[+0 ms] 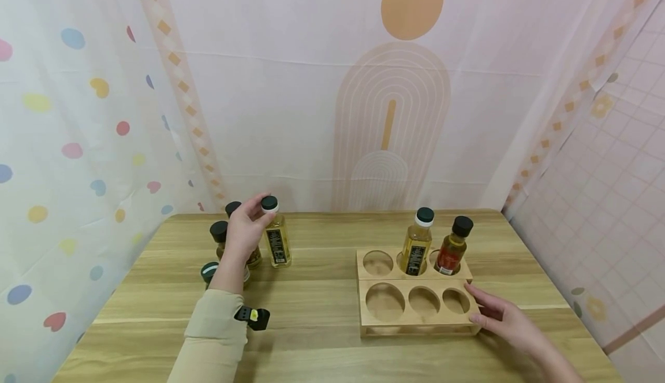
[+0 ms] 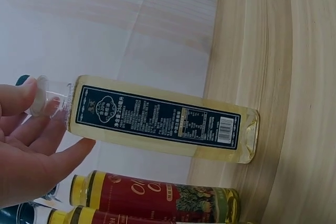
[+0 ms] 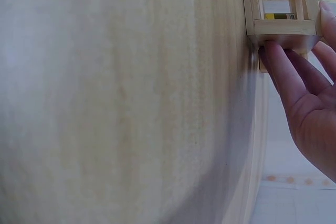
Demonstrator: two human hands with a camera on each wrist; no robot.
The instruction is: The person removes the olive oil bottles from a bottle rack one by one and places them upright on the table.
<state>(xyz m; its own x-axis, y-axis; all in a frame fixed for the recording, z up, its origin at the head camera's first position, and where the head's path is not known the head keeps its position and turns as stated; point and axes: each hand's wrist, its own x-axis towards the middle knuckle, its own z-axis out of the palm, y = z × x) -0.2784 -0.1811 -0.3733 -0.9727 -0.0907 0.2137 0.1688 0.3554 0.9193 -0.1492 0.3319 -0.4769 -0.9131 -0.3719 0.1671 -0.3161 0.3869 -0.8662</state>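
Head view first: patterned cloth (image 1: 291,111) hangs across the back, and before it spreads a wood-grain worktop (image 1: 322,337). At the worktop's 3 o'clock sits a two-tier wooden rack (image 1: 441,318) with round holes. The right-hand grip (image 1: 509,322) holds the rack's 3 o'clock end, fingers against its side, thumb at the top edge. Toward 10 o'clock, the left-hand grip (image 1: 246,230) pinches a pale-gold bottle (image 1: 277,244) near its dark cap; I can't tell whether the base touches the worktop. Behind that forearm, dark-capped bottles (image 1: 219,231) stand partly hidden. Set in the rack's upper tier are a black-labelled bottle (image 1: 415,256) at 12 o'clock and a smaller, red-labelled bottle (image 1: 451,254) at 1 o'clock. A black wristband (image 1: 253,315) circles the left wrist.
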